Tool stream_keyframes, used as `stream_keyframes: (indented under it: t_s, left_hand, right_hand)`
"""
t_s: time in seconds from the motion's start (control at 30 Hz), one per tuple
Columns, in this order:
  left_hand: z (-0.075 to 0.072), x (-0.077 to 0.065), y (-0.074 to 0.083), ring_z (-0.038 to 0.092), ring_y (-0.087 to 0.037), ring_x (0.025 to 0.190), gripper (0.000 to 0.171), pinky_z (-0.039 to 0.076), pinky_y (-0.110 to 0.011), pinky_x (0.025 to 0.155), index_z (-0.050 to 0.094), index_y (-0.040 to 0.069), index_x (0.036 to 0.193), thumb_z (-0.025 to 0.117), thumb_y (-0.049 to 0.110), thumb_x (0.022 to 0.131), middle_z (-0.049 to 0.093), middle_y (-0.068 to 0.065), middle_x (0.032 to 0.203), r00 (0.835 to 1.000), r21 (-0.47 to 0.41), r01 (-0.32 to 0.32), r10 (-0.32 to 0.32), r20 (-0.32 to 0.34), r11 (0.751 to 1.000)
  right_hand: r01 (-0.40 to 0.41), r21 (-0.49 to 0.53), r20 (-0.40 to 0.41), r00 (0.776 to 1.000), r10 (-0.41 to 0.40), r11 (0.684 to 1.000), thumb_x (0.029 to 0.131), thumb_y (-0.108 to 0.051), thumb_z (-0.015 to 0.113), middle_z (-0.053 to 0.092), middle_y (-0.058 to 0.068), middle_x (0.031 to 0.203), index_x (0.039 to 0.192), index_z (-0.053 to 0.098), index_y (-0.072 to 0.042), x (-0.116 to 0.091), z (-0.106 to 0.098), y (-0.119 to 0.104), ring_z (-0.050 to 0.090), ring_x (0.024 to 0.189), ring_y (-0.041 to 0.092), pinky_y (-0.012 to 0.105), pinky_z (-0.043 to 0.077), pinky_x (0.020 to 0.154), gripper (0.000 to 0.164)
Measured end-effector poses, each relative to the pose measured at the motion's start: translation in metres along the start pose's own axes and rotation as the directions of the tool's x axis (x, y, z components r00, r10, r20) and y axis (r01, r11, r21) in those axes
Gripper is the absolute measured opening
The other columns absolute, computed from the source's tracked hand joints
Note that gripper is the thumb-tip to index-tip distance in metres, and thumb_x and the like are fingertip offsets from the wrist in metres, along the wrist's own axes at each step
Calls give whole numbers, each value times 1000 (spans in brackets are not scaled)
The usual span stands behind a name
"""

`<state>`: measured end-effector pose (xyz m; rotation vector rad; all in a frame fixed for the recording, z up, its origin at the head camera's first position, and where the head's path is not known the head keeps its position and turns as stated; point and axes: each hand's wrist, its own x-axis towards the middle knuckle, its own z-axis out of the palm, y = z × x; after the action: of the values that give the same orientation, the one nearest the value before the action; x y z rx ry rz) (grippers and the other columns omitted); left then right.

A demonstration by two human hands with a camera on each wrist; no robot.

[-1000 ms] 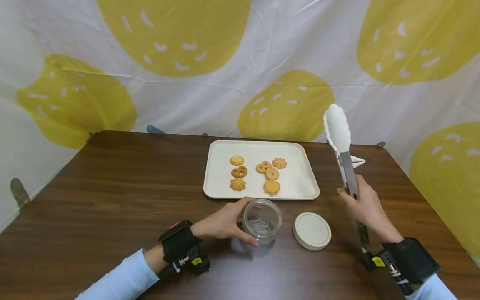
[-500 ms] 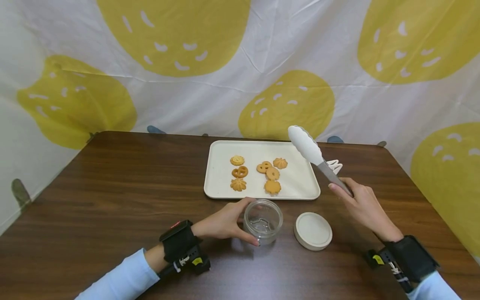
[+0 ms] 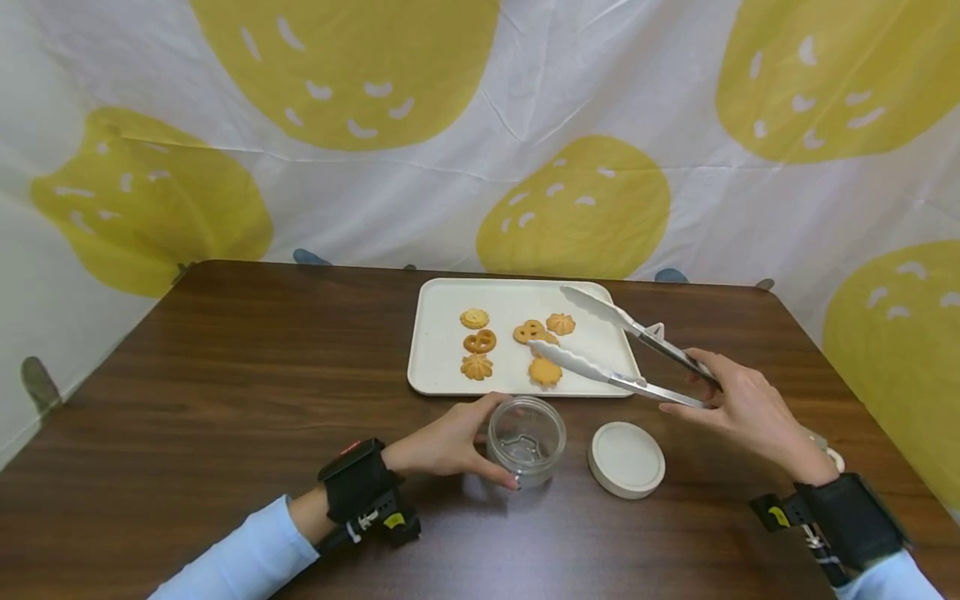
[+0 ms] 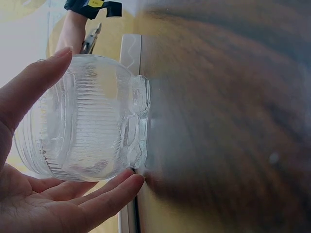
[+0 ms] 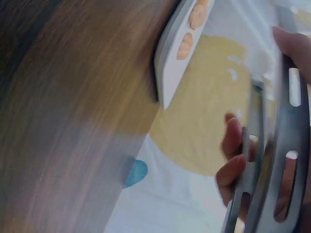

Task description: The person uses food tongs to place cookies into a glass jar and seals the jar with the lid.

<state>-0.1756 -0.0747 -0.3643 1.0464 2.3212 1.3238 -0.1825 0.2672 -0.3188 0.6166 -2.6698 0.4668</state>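
Observation:
My left hand [image 3: 450, 442] grips a clear glass jar [image 3: 527, 442] from its left side, thumb at the front and fingers behind. In the left wrist view the jar [image 4: 92, 116] looks empty, with ribbed walls, its base on or close to the table. My right hand [image 3: 750, 412] holds metal tongs [image 3: 652, 387] with pale tips, their arms spread apart. Those tips hang over the right part of a white tray [image 3: 438, 304]. Below them are a round cookie [image 3: 545, 372] and a partly covered ring cookie. A pretzel [image 3: 528, 332] and a flower-shaped cookie [image 3: 560, 323] lie close by.
A white round lid [image 3: 627, 460] lies on the brown table [image 3: 262, 375], between the jar and my right hand. At the tray's left are another pretzel [image 3: 480, 341] and two cookies [image 3: 476, 367]. A patterned cloth [image 3: 420, 208] hangs behind the table.
My right hand has swung the tongs from upright to leaning left over the tray, and their arms have spread apart. My left hand and the jar have stayed in place.

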Motion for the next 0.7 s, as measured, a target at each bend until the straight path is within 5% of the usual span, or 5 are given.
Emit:
stream_keyframes:
  t_s: [0.3, 0.7]
  left_hand:
    - [0, 0, 2, 50, -23, 109, 77, 42, -23, 87, 37, 1, 125, 81, 17, 63, 51, -13, 118, 1000, -2, 6, -6, -1, 1000]
    - [1, 0, 0, 49, -23, 110, 79, 42, -23, 88, 37, 3, 126, 81, 19, 63, 51, -13, 120, 1000, -7, -3, 3, -6, 1000]
  right_hand:
    - [-10, -54, -7, 1000, 9, 998, 65, -37, 77, 37, -9, 53, 77, 59, -7, -5, 2, 0, 35, 48, 7, 22, 26, 42, 37]
    - [52, -54, 138, 989, -44, 997, 72, -40, 71, 30, -12, 54, 70, 51, -16, -8, 4, -2, 28, 46, 1, 20, 23, 41, 32]
